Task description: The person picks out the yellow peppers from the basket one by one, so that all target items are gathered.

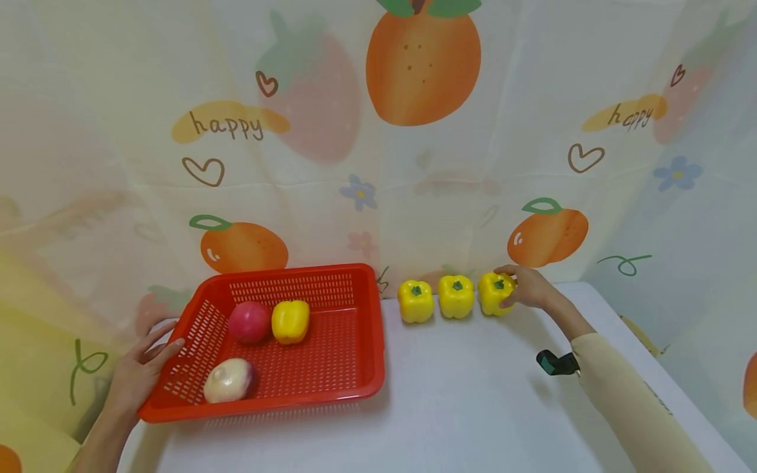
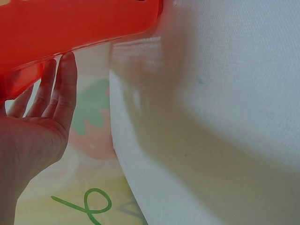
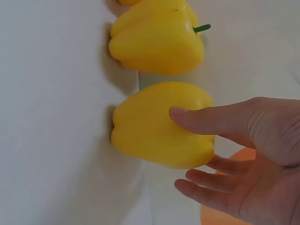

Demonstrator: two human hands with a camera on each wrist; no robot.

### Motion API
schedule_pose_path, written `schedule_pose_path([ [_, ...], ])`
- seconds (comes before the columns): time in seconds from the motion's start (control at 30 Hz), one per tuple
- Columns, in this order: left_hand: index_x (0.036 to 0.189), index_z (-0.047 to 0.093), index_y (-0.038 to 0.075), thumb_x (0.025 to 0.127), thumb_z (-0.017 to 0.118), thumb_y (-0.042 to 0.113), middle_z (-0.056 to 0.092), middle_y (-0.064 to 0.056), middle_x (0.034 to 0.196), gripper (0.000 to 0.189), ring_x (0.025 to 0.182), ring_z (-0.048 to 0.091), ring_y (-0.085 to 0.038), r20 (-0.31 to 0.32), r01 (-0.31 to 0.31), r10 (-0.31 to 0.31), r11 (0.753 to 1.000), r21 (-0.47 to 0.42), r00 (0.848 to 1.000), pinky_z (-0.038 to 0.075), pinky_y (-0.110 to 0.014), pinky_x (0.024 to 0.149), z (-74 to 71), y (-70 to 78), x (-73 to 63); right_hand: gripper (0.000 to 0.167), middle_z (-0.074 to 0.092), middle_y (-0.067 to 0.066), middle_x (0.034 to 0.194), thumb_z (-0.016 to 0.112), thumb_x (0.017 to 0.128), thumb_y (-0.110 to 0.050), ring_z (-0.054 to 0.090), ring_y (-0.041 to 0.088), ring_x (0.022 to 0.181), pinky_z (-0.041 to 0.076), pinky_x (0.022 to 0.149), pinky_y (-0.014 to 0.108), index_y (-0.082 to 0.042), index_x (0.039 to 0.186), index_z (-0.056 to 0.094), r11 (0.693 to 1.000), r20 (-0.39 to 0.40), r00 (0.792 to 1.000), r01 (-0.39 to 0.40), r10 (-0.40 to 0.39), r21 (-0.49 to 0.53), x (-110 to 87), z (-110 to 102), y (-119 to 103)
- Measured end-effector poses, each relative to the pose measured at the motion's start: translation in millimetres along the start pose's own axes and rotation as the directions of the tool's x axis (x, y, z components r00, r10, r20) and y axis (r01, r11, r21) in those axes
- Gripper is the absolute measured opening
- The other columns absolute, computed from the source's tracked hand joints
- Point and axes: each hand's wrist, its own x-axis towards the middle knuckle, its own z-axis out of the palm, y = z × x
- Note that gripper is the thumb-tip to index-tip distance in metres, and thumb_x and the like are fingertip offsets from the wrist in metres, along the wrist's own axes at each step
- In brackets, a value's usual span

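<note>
At the far right of a row of three, a yellow bell pepper [image 1: 492,293] stands on the table, its green stem up. My right hand [image 1: 529,287] is around it: in the right wrist view the thumb lies on the near side of the pepper [image 3: 150,126], one finger passes behind it, and the other fingers spread below. My left hand [image 1: 137,374] holds the left side of a red plastic basket [image 1: 331,394], thumb at the rim, and its fingers [image 2: 68,84] reach the lower edge. Inside sit a yellow bell pepper [image 1: 290,322], a dark pink round fruit [image 1: 249,322] and a whitish-purple onion [image 1: 229,381].
Two more yellow bell peppers [image 1: 416,302] [image 1: 455,297] stand between the basket and my right hand. Behind the white table [image 1: 461,394] hangs a curtain [image 1: 426,157] printed with fruit. A dark wrist device [image 1: 556,362] sticks out from my right sleeve.
</note>
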Motion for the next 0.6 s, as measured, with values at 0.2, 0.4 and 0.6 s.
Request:
schedule_pose_path([
  [0.2,0.143,0.05,0.029,0.093,0.067,0.035,0.062,0.029,0.083,0.053,0.07,0.064,0.0,0.01,0.001,-0.001,1.0,-0.004,1.0,0.056,-0.023,0.06,-0.1,-0.1,-0.6,0.069,0.042,0.036,0.139,0.079,0.077,-0.003,0.047,0.053,0.119,0.047,0.094,0.058,0.009,0.137,0.047,1.0,0.002,1.0,0.028,-0.028,-0.001,-3.3,-6,-3],
  [0.4,0.143,0.05,0.028,0.093,0.067,0.036,0.061,0.031,0.083,0.054,0.07,0.064,0.0,-0.003,0.006,-0.006,1.0,0.005,1.0,0.056,-0.023,0.06,0.6,-0.5,-0.5,0.067,0.042,0.035,0.139,0.079,0.079,-0.006,0.045,0.054,0.121,0.046,0.095,0.059,0.008,0.137,0.048,0.999,0.011,0.999,0.04,-0.04,-0.014,-6.4,-12,-9],
  [0.6,0.145,0.047,0.027,0.093,0.066,0.039,0.059,0.032,0.083,0.057,0.07,0.064,0.0,-0.01,0.001,0.0,0.999,0.05,1.0,0.056,-0.023,0.061,0.9,-0.9,-0.1,0.067,0.045,0.033,0.139,0.079,0.079,-0.006,0.044,0.053,0.122,0.046,0.095,0.059,0.008,0.137,0.048,0.998,0.016,0.999,0.049,-0.049,-0.034,-8.7,-19,-17],
])
